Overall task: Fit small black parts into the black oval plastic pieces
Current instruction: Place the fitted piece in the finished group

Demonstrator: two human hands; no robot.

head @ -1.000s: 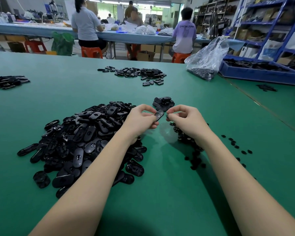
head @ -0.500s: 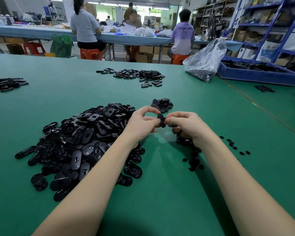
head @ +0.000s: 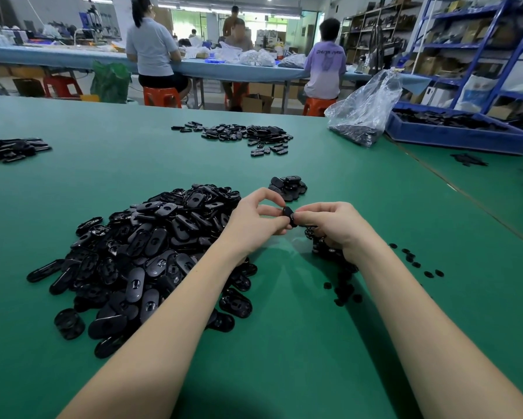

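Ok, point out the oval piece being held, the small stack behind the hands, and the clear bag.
held oval piece [head: 289, 215], head view, exposed middle
small stack [head: 289, 186], head view, top
clear bag [head: 364, 111], head view, middle

The table [head: 284, 343] is covered in plain green, with no pattern. On it, towards the left edge, the big heap of oval plastic pieces [head: 151, 252] is glossy black, catching grey highlights. The small parts [head: 341, 282] scattered towards the right edge are matt black. The piece [head: 289, 216] pinched between the left hand [head: 254, 220] and the right hand [head: 332, 226] is black too. At the far right corner stands a blue tray [head: 453, 139] with black contents, beside a clear bag [head: 366, 110] that is dark at its bottom. Beyond the far edge, the stools [head: 160, 96] are orange-red and the second table [head: 72, 57] pale blue.
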